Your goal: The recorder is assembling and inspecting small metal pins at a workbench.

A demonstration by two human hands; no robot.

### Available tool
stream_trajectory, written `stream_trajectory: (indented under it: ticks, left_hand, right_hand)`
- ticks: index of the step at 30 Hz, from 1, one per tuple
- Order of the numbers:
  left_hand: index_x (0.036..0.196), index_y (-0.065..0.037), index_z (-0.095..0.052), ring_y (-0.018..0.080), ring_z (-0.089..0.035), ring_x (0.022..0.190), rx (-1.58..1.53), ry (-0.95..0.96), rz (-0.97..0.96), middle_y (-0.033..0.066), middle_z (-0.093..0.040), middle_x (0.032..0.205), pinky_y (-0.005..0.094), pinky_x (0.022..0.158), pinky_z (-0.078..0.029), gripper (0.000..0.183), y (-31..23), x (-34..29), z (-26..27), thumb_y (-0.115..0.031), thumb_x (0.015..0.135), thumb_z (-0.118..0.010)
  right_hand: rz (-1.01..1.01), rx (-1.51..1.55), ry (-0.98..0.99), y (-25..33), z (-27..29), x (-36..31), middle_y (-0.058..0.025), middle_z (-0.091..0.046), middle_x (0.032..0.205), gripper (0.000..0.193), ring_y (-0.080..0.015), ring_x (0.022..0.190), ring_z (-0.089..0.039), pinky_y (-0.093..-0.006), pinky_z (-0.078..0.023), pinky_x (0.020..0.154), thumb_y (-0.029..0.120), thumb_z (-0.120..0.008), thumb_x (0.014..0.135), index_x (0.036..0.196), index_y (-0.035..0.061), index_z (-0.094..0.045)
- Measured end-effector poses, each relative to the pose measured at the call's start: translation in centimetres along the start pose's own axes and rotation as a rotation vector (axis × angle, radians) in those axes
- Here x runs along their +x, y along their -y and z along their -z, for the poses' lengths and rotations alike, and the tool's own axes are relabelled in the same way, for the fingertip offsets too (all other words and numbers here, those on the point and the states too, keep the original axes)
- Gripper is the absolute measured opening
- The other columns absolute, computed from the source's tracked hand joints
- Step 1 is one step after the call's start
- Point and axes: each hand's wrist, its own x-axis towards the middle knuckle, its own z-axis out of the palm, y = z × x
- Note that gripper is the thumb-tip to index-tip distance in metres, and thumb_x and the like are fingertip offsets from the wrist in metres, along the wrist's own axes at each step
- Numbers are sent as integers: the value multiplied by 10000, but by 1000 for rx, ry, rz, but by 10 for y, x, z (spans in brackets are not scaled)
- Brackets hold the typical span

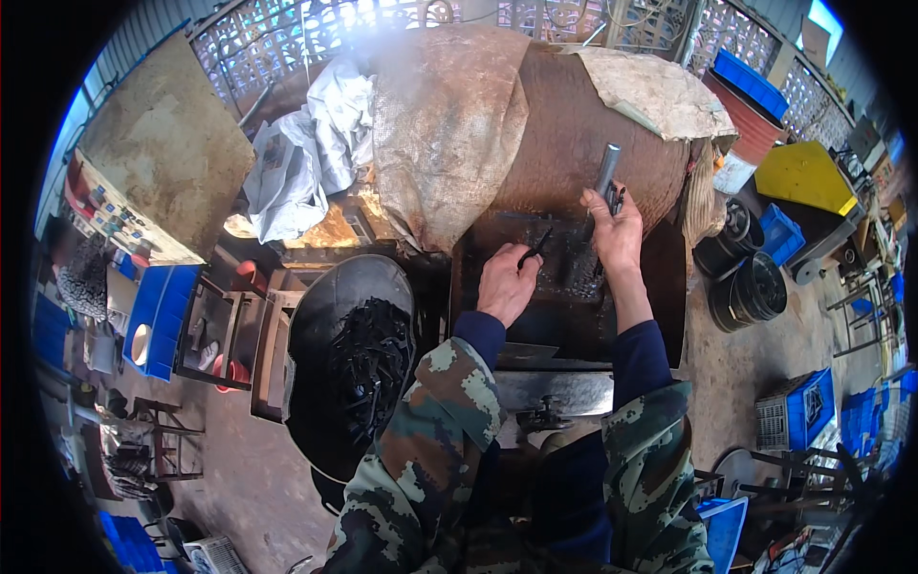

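In the head view, your left hand is narrow, thumb and fingers pinched on a small dark strip; it sits over the left side of the dark metal tray, and the strip points up toward the tray's back edge; your right hand is closed round a grey metal rod near the tray's back right corner, the rod's bright end standing clear above your thumb; more dark pieces show beside those fingers, too small to count; below them, toward the middle of the tray, is a dark speckled block, and you cannot tell from here whether the rod touches it.

Just beyond the tray's left edge is a black tub with a heap of loose black strips; your left camouflage sleeve overlaps its near side in the view; a swing of that elbow might catch the rim and spill strips.

The pinch looks light, so a knock could drop the strip into the dark tray, where it would be hard to spot; with the right hand holding rod and pieces together, a loosened grip could let either slip; if the rod tipped left, your left fingers could be struck.
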Motion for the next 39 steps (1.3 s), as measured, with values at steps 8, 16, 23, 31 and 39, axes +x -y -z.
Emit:
stream_trajectory:
  ticks: [8, 16, 23, 31, 39]
  left_hand:
    - [940, 28, -662, 278, -594, 772, -11, -9, -19, 147, -589, 853, 355, 719, -459, 192, -2, 0, -3, -153, 897, -616]
    - [942, 27, -662, 268, -592, 761, -27, -19, -30, 141, -588, 854, 356, 712, -462, 193, -4, 0, -2, -156, 902, -616]
    - [931, 2, -681, 381, -616, 894, -31, 17, 10, 191, -630, 929, 434, 793, -476, 213, -8, 0, 1, -193, 887, -606]
    - [925, 4, -673, 386, -613, 890, -26, 7, -9, 192, -629, 922, 437, 787, -474, 207, -8, 0, 0, -188, 887, -607]
    - [922, 1, -677, 383, -615, 894, -33, 4, -13, 189, -632, 920, 436, 791, -476, 204, -6, 1, 0, -185, 883, -603]
  right_hand:
    - [66, 11, -2, -4, 4, 2, -18, -680, 829, 285, -87, 769, -551, -265, -479, 767, 194, -733, 910, 1119, 19, -649]
    - [36, -18, 8, 2, 4, 2, -18, -683, 821, 276, -86, 762, -560, -260, -479, 758, 191, -730, 912, 1102, 8, -649]
    - [8, 0, 12, 3, 3, 1, -20, -691, 823, 273, -85, 762, -570, -260, -482, 755, 193, -728, 913, 1099, 9, -651]
    - [3, 4, 7, 1, 4, 2, -34, -701, 828, 275, -94, 767, -588, -264, -488, 764, 199, -727, 915, 1096, 6, -652]
    - [0, -9, 9, 4, 3, 1, -34, -702, 828, 268, -90, 772, -592, -264, -489, 766, 195, -727, 915, 1089, 5, -654]
